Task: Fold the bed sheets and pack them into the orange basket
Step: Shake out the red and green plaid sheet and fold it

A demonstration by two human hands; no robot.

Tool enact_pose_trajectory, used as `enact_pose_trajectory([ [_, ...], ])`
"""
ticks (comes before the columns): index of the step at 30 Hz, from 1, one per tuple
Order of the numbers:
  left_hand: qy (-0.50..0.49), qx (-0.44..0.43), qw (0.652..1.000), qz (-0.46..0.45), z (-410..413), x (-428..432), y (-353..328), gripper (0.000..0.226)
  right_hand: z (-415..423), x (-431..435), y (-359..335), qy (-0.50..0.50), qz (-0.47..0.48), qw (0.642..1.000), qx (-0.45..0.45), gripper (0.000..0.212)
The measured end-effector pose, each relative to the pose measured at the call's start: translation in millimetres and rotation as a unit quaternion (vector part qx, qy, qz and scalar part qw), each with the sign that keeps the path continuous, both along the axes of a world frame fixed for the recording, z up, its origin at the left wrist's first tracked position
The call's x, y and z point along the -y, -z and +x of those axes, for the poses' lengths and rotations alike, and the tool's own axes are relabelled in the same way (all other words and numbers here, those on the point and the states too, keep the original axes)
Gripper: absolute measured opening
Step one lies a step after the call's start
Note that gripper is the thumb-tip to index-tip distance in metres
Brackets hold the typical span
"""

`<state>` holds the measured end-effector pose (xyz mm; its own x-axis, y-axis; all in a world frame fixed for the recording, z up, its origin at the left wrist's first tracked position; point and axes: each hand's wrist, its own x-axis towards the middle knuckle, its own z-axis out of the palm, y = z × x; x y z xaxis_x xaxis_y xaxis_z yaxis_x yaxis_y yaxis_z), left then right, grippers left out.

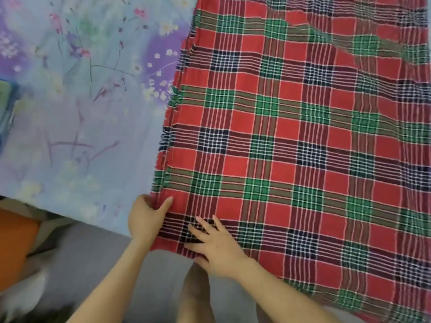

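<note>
Plaid sheet (pixel 291 159) spread on floral bed (pixel 81 113). L hand (pixel 147 220) pinches its corner. R hand (pixel 217 248) presses it flat, fingers straight.

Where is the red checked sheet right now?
In the head view the red checked sheet lies spread on the right, over the floral sheet. The left hand grips its near corner; the right hand rests flat on it.

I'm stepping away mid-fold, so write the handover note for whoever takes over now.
The left hand grips the near-left corner of the red, green and navy plaid woven sheet. The right hand presses flat on it alongside. The sheet lies spread on the pale blue floral bedcover; the orange basket shows partly at lower left. Done: sheet laid out. Left: fold it, pack it.
</note>
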<state>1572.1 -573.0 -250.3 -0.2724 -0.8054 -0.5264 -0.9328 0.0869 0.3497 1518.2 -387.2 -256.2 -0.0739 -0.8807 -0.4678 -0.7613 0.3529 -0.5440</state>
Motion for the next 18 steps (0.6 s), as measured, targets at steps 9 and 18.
enact_pose_trajectory([
  [9,0.004,0.026,0.982,0.186,74,-40,-12,0.048,-35,-200,-18,0.578,0.038,0.791,-0.198,0.039],
  [18,-0.271,-0.098,0.937,0.196,118,-118,-28,0.019,-22,-395,-13,0.724,0.275,0.619,-0.133,0.049],
])
